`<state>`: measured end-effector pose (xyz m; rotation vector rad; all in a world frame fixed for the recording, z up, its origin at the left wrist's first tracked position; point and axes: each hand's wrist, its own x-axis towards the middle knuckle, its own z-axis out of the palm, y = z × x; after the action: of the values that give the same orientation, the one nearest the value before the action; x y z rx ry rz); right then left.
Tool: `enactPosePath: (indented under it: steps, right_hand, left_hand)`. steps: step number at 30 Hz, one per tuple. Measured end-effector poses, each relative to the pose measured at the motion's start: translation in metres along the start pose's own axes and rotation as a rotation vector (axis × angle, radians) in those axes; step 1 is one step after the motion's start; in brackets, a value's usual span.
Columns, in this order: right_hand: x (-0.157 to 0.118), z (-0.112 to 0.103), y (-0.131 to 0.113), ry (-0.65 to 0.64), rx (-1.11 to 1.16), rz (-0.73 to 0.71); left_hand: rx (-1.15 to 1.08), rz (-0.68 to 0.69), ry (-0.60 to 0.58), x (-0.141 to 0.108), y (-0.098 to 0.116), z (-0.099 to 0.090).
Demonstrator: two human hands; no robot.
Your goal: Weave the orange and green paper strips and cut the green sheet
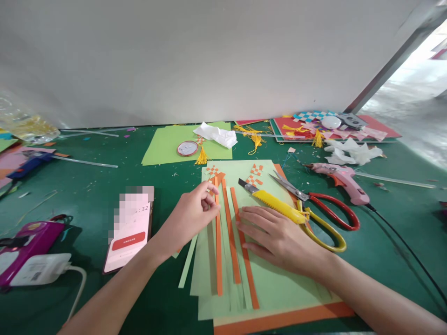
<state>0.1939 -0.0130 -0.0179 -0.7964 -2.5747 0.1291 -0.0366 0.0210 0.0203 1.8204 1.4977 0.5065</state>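
Note:
My left hand (195, 211) is over the left orange paper strip (219, 251), fingers loosely curled and thumb apart from the index finger. Its fingertips overlap the strip's edge; I cannot make out a firm grip. My right hand (275, 235) lies flat with fingers stretched on the pale green paper sheets (293, 288), fingertips at the right orange strip (249, 279). A third orange strip (231, 232) lies between, among pale green strips (188, 263). Just above my right hand lies a yellow utility knife (279, 204), blade out. Scissors (314, 197) with red and yellow handles rest beside it.
Orange-checkered woven pieces (256, 172) lie on the sheets. Right of the scissors is a pink glue gun (344, 179) with a black cord. A phone (129, 237) and a purple power strip (33, 239) are at left. Behind are green paper (164, 144), crumpled tissue (216, 135) and yellow tassels (256, 139).

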Motion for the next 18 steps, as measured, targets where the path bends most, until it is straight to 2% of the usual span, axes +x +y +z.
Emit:
enactPosePath:
  steps: [4, 7, 9, 11, 14, 18]
  right_hand:
    - [0.0, 0.002, -0.002, -0.044, 0.056, -0.015]
    - [0.001, 0.0, -0.006, -0.005, 0.148, 0.023]
    - [0.003, -0.005, -0.009, 0.037, 0.294, 0.143]
    - [0.007, -0.01, -0.014, 0.046, 0.514, 0.322]
    - [0.013, -0.014, -0.021, -0.104, 0.82, 0.544]
    - [0.015, -0.013, -0.021, -0.212, 0.949, 0.729]
  left_hand:
    - [-0.278, -0.009, 0.003, 0.003, 0.0, -0.003]
    - [-0.42, 0.006, 0.034, 0.003, 0.003, 0.0]
    - [-0.47, 0.033, 0.073, 0.0, 0.006, 0.004]
    - [-0.493, 0.07, 0.113, -0.004, 0.011, 0.011]
    - [-0.485, 0.116, 0.152, -0.011, 0.016, 0.022]
    - [-0.388, 0.204, 0.137, -0.014, 0.015, 0.03]
